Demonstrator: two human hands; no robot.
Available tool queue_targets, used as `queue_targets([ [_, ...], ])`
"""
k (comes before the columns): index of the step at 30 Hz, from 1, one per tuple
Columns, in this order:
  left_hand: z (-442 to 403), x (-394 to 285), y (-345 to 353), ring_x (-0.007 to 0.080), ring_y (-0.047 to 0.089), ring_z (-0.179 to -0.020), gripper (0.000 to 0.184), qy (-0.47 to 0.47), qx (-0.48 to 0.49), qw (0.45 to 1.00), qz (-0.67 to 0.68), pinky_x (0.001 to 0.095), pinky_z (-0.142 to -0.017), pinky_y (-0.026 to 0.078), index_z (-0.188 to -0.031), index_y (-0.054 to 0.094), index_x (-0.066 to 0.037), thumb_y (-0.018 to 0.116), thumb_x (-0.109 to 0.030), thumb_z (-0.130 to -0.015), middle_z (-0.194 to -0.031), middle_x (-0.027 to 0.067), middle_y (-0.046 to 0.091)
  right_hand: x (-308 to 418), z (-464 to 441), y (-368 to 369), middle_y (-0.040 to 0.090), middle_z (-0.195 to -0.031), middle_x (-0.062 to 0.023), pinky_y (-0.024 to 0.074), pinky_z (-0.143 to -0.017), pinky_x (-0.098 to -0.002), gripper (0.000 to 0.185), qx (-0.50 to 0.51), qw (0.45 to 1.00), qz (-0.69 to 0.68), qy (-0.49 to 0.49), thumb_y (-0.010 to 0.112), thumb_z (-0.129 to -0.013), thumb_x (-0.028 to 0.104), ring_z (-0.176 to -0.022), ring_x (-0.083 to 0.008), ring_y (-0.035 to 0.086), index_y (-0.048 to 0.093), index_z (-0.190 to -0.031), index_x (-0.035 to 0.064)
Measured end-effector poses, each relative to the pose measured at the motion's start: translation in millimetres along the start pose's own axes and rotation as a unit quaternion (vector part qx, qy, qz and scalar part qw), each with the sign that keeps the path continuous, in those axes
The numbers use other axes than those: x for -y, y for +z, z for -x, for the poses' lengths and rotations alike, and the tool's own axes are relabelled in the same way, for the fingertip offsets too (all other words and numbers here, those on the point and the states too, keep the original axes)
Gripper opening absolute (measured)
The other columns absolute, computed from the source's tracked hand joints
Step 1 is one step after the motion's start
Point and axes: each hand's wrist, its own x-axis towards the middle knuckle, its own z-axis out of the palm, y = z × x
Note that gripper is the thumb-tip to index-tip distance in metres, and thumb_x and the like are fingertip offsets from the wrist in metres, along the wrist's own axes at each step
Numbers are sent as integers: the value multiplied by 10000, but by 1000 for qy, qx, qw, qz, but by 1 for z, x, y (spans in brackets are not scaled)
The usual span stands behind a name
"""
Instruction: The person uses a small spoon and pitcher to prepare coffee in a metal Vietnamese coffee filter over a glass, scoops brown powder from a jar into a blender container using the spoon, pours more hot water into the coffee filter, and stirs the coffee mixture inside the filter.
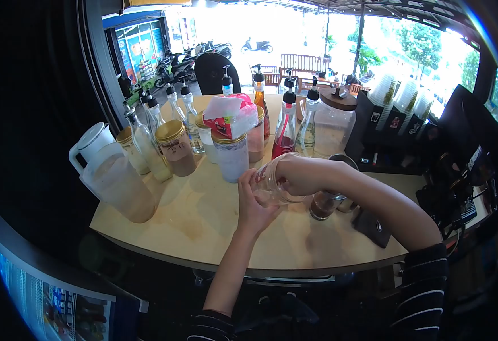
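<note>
A clear jar (265,183) is held tilted above the wooden counter, its mouth toward the right. My left hand (253,203) is wrapped round its base and side. My right hand (295,175) reaches in at the jar's mouth with curled fingers; what they hold, if anything, is hidden. Just below my right forearm stands a glass of brown liquid (323,206), with a metal cup (346,203) beside it. Behind my left hand is a jar of white powder (233,162), with a pink and white plastic packet (230,115) on top.
Pump bottles (286,128) and gold-lidded jars (176,149) line the counter (203,238). Two pitchers (118,182) stand at the left. A large wooden-lidded jar (335,125) and a black cup holder (385,133) are at the right, near a dark cloth (373,227).
</note>
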Motion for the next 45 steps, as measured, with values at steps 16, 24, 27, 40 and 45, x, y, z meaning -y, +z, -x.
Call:
queue_targets([
  [16,-1,-1,0,277,368,-1268,1008,-19,2,999,25,353,-1130,295,-1336,272,-22,814,46,-489,-1304,138,320,15,22,-28,621,-749,-161,482,-666,-340,283,42,996,-54,54,527,-710,1,-673,-241,584,697,-937,0],
  [24,1,4,0,285,368,-1274,1021,-33,2,999,35,366,-1126,297,-1341,266,-18,811,51,-481,-1312,141,316,3,37,-36,636,-718,-113,474,-649,-311,258,-15,996,-88,11,578,-749,55,-654,-177,592,686,-976,-4],
  [27,2,6,0,289,386,-1257,995,-32,-1,999,24,379,-1105,322,-1334,274,-21,809,39,-498,-1299,143,334,-2,46,-43,650,-729,-75,475,-638,-288,247,-32,990,-136,14,592,-771,75,-650,-128,592,680,-983,-17],
  [40,-1,-7,-5,310,427,-1216,954,-30,1,999,-23,406,-1019,383,-1322,273,-27,845,-154,-569,-1254,178,380,-26,86,-46,670,-894,-59,496,-767,-282,230,-151,960,-234,38,633,-865,156,-835,-97,601,680,-1033,6],
  [45,2,0,2,283,535,-1122,921,-56,16,992,111,377,-947,453,-1274,384,-15,883,-191,-521,-1192,142,511,-35,117,-46,662,-889,-49,495,-757,-270,250,-177,936,-294,79,625,-889,188,-801,-67,580,664,-1048,0],
])
